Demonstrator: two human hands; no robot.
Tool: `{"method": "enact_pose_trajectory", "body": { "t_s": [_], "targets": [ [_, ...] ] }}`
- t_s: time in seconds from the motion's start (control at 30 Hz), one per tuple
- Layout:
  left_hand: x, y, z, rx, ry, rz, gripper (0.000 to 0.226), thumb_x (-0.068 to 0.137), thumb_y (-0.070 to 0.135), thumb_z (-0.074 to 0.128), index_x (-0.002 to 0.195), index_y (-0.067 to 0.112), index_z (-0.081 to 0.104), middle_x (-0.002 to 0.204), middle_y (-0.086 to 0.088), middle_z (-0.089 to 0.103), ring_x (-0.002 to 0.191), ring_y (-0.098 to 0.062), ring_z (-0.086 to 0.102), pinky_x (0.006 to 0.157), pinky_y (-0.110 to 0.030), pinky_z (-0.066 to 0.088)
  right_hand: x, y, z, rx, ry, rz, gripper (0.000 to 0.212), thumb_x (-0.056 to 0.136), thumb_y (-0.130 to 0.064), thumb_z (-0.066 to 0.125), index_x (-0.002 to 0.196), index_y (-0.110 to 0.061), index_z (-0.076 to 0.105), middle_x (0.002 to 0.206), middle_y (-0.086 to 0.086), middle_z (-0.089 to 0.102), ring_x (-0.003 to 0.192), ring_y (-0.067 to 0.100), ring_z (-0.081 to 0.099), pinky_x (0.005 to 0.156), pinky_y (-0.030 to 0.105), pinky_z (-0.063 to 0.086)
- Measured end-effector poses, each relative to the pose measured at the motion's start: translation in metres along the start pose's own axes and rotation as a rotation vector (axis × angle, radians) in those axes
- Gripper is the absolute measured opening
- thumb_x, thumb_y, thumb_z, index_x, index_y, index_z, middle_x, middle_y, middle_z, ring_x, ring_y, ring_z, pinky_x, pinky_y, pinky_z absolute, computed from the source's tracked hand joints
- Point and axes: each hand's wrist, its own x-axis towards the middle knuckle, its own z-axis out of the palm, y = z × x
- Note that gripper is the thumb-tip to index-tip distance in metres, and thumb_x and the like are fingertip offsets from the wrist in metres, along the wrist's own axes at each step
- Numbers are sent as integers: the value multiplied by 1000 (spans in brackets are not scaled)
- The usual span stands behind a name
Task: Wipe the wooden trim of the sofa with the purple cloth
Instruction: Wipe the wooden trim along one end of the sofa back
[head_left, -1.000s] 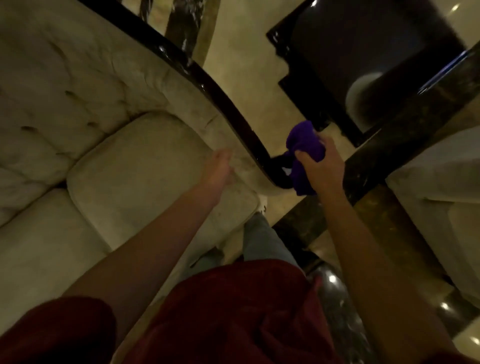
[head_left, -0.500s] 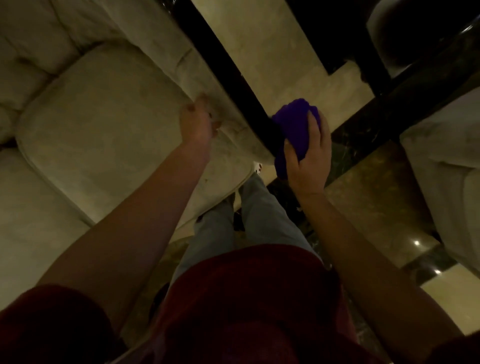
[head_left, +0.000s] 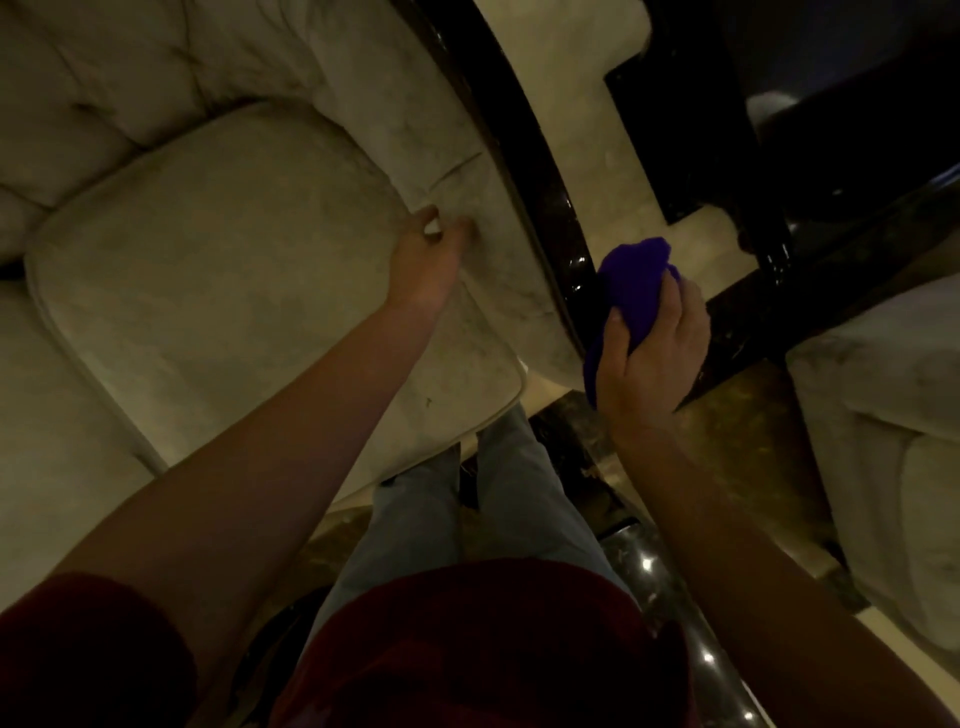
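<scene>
A cream sofa (head_left: 218, 270) fills the left of the view. Its glossy dark wooden trim (head_left: 524, 150) curves down along the outer side of the armrest. My right hand (head_left: 654, 353) grips the bunched purple cloth (head_left: 631, 291) and presses it against the lower end of the trim. My left hand (head_left: 428, 262) rests on the padded armrest beside the seat cushion, its fingers bent against the fabric. The trim's lowest part is hidden behind the cloth.
A dark glossy low table (head_left: 831, 119) stands on the pale floor to the right of the trim. A second cream seat (head_left: 893, 441) fills the right edge. My legs (head_left: 467, 509) stand between sofa and dark marble floor band (head_left: 748, 322).
The view has shifted, showing more of the trim and table. My right hand with the cloth stays at the trim's lower end, the cloth now bunched further up. My left hand stays on the armrest.
</scene>
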Motion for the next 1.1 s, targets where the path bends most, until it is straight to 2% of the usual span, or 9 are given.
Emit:
{"method": "enact_pose_trajectory", "body": {
  "t_s": [0.07,0.17,0.23,0.37,0.53,0.6,0.77,0.9,1.1],
  "targets": [
    [5,5,-8,-14,1,-21,48,99,31,63,144,15,56,114,-7,73,106,-26,72,101,-46,58,5,-25,10,20,1,-59,66,102,-45,43,151,-1,45,152,23,50,142,41,46,116,63,35],
    [2,4,-10,-116,36,-22,40,100,22,61,140,13,60,99,0,71,92,-22,72,91,-44,60,12,-60,25,199,44,-36,69,103,-48,39,154,-1,41,151,19,52,139,35,50,112,59,41],
    [-3,1,-12,-190,94,10,32,102,20,59,133,16,65,107,0,73,96,-23,75,89,-38,62,15,-74,29,282,76,-39,70,103,-47,40,156,-1,38,155,19,48,141,34,48,111,56,42],
    [5,6,-22,-329,178,80,31,103,17,56,133,15,65,121,-7,74,99,-19,77,85,-28,63,35,-101,29,238,88,-133,73,101,-50,38,157,-2,37,158,23,44,143,38,46,112,60,39],
    [25,32,-21,-358,193,34,41,101,26,59,141,19,56,108,-5,73,94,-20,75,90,-37,62,68,-141,26,184,122,-205,62,104,-44,36,156,-10,44,153,18,52,136,35,53,106,58,45],
    [29,41,-18,-357,163,-22,51,100,33,61,148,20,49,113,-6,70,95,-21,73,88,-41,63,79,-151,25,163,134,-204,60,104,-43,38,154,-12,47,149,15,56,132,32,56,105,55,48],
    [36,61,-29,-398,100,-125,59,99,43,61,152,31,37,110,3,62,88,-25,75,62,-34,63,97,-171,29,107,148,-213,60,104,-45,42,154,-14,47,149,13,57,131,30,57,106,51,48],
    [40,71,-40,-350,89,-110,67,100,41,60,159,26,32,127,0,56,106,-32,71,83,-48,65,114,-198,36,98,169,-248,59,103,-46,46,155,-17,46,148,11,58,129,28,58,104,47,49],
    [39,83,-48,-234,195,35,48,101,25,59,147,13,54,141,-9,62,113,-23,66,102,-49,56,144,-239,44,138,177,-273,66,101,-48,49,158,-16,39,146,7,60,127,25,60,101,39,47]
  ]
}}
